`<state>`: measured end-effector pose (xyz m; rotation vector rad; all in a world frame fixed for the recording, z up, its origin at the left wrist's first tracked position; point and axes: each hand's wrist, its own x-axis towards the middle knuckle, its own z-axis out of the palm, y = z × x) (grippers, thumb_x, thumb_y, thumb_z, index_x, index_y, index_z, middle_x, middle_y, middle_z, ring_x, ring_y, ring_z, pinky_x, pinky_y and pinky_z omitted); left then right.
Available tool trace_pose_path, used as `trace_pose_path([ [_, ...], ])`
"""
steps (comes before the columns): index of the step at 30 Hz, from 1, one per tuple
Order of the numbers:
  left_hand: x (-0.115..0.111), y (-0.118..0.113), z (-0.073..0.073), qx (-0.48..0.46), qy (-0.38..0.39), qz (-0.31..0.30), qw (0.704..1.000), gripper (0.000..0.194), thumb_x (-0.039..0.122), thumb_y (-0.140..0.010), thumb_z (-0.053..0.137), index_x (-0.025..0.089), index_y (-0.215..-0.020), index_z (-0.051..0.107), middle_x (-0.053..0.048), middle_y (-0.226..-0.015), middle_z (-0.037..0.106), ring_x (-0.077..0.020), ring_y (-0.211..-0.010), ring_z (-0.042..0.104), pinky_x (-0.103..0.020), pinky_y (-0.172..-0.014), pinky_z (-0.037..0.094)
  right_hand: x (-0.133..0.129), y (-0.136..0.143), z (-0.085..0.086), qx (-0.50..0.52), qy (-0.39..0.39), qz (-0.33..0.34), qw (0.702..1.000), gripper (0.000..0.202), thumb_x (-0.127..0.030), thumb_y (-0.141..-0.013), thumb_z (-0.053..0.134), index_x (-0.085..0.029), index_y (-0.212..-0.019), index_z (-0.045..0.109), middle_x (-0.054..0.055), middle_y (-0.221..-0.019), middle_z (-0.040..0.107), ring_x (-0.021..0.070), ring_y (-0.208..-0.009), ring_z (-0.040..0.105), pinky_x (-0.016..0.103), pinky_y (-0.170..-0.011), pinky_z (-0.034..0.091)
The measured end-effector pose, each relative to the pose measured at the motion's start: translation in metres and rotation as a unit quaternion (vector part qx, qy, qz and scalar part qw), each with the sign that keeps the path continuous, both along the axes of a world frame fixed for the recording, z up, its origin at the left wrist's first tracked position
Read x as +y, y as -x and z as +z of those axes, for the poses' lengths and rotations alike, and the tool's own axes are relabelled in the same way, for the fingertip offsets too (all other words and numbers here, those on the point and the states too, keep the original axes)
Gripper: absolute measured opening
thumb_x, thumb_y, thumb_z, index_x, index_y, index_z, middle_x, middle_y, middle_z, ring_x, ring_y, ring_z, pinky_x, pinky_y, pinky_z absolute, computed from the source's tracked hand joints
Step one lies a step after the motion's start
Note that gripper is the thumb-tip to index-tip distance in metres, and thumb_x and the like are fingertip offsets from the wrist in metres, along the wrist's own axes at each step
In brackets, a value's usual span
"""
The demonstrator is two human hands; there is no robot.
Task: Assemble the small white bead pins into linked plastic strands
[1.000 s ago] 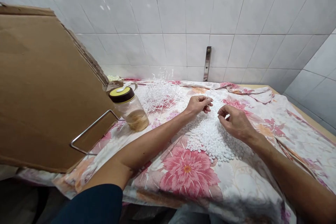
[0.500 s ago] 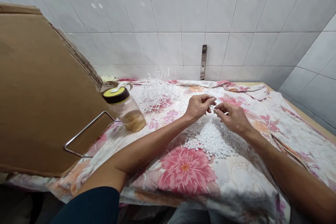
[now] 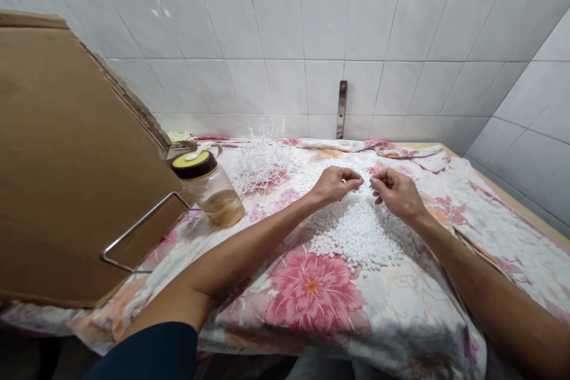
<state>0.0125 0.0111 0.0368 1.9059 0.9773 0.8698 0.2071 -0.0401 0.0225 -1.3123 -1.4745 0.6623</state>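
Near: loose heap of small white pieces on floral cloth; a cloth tug could scatter it. Above its far part, left hand and right hand, slightly apart, fingertips of each pressed together; cannot tell what they pinch; a slack grip could drop it. Farther: white tangle, liable to snag if brushed.
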Motion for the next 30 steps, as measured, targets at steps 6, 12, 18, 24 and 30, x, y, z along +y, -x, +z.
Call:
trace_pose_path([
  [6, 0.002, 0.003, -0.003, 0.048, -0.110, 0.014, 0.993, 0.018, 0.027, -0.086, 0.069, 0.016, -0.091, 0.083, -0.006, -0.086, 0.080, -0.0150, -0.075, 0.068, -0.026, -0.070, 0.049, 0.001, -0.002, -0.004, 0.001, -0.009, -0.008, 1.000, 0.033, -0.051, -0.085, 0.073, -0.018, -0.088, 0.067, 0.004, -0.074, 0.069, 0.0163, -0.060, 0.066, 0.028, -0.049, 0.058],
  [12, 0.002, 0.003, -0.001, 0.044, -0.099, 0.034, 0.993, 0.021, 0.028, -0.085, 0.067, 0.015, -0.091, 0.082, -0.005, -0.078, 0.076, -0.0134, -0.067, 0.061, -0.025, -0.063, 0.044, 0.003, -0.002, -0.004, 0.036, -0.004, -0.004, 0.999, 0.040, -0.056, -0.082, 0.076, -0.017, -0.087, 0.068, 0.004, -0.075, 0.069, 0.0163, -0.060, 0.066, 0.029, -0.051, 0.060],
  [18, 0.006, 0.002, -0.004, -0.023, -0.024, 0.027, 0.999, 0.020, 0.031, -0.083, 0.069, 0.013, -0.085, 0.078, -0.005, -0.074, 0.073, -0.0119, -0.065, 0.061, -0.024, -0.062, 0.044, 0.006, -0.003, -0.005, 0.105, 0.003, 0.032, 0.994, 0.049, -0.062, -0.076, 0.081, -0.016, -0.089, 0.071, 0.004, -0.077, 0.069, 0.0155, -0.064, 0.065, 0.032, -0.058, 0.064],
  [24, 0.003, -0.001, -0.003, -0.039, 0.033, -0.003, 0.999, 0.019, 0.030, -0.083, 0.071, 0.012, -0.087, 0.075, -0.004, -0.066, 0.071, -0.0111, -0.059, 0.062, -0.021, -0.058, 0.044, 0.004, -0.002, -0.001, 0.115, -0.007, 0.021, 0.993, 0.048, -0.060, -0.074, 0.083, -0.016, -0.088, 0.070, 0.001, -0.073, 0.067, 0.0149, -0.061, 0.064, 0.031, -0.057, 0.062],
  [30, 0.002, 0.004, 0.007, -0.054, 0.124, -0.044, 0.990, 0.030, 0.039, -0.083, 0.075, 0.011, -0.093, 0.074, -0.005, -0.072, 0.072, -0.0074, -0.051, 0.053, -0.020, -0.046, 0.034, 0.003, -0.004, 0.003, 0.121, -0.027, 0.005, 0.992, 0.045, -0.056, -0.076, 0.084, -0.015, -0.093, 0.072, 0.002, -0.075, 0.069, 0.0146, -0.062, 0.064, 0.031, -0.059, 0.062],
])
